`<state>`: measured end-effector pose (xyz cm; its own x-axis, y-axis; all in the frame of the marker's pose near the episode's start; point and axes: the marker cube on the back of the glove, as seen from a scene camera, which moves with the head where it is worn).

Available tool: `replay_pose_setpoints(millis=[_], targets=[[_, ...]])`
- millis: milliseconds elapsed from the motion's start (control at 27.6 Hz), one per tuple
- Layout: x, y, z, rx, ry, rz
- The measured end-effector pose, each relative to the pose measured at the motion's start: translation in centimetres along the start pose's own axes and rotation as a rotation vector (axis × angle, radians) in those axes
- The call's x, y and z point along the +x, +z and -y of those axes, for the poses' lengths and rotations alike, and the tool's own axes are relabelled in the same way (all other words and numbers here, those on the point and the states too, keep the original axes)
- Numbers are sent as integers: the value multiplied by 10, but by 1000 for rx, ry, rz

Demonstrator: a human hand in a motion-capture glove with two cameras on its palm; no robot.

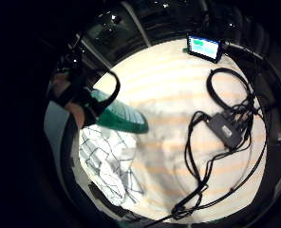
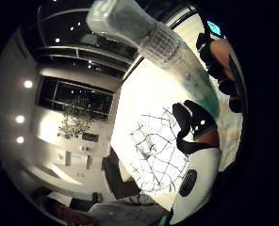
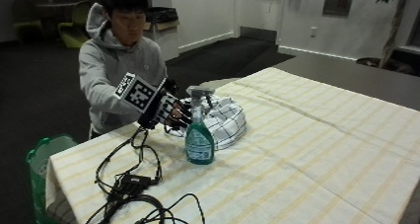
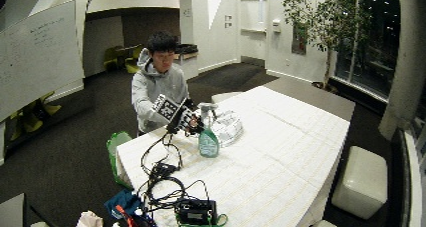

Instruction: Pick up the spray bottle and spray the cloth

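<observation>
In the outside view a clear spray bottle (image 3: 199,142) with green liquid and a grey trigger head stands upright on the striped tablecloth. Whether its base is lifted off the table I cannot tell. My gloved right hand (image 3: 169,111) grips the bottle at its neck from the person's side, fingers curled round it. The thumb side palm view shows the bottle (image 2: 168,47) close against the palm between thumb and fingers. A white cloth with a dark grid pattern (image 3: 226,120) lies bunched just behind the bottle, near the table's edge by the person. The cloth (image 1: 107,159) also shows beneath the bottle's green base (image 1: 121,116).
A black box with looped cables (image 3: 131,184) lies on the table (image 3: 315,150) near the corner beside the hand. A small lit screen (image 1: 204,46) sits at the table's edge. A green bag (image 3: 43,155) stands on the floor by the corner.
</observation>
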<state>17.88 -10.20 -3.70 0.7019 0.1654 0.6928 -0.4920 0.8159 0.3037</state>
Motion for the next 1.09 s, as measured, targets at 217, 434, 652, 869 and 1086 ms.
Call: replay_pose_setpoints(millis=[217, 434, 652, 869, 1086], targets=[[3, -5, -2, -48, 31, 51], [2, 4, 0, -95, 41, 97], [-2, 19, 9, -96, 53, 162], [-3, 41, 24, -111, 68, 251], [-8, 61, 41, -54, 55, 390]])
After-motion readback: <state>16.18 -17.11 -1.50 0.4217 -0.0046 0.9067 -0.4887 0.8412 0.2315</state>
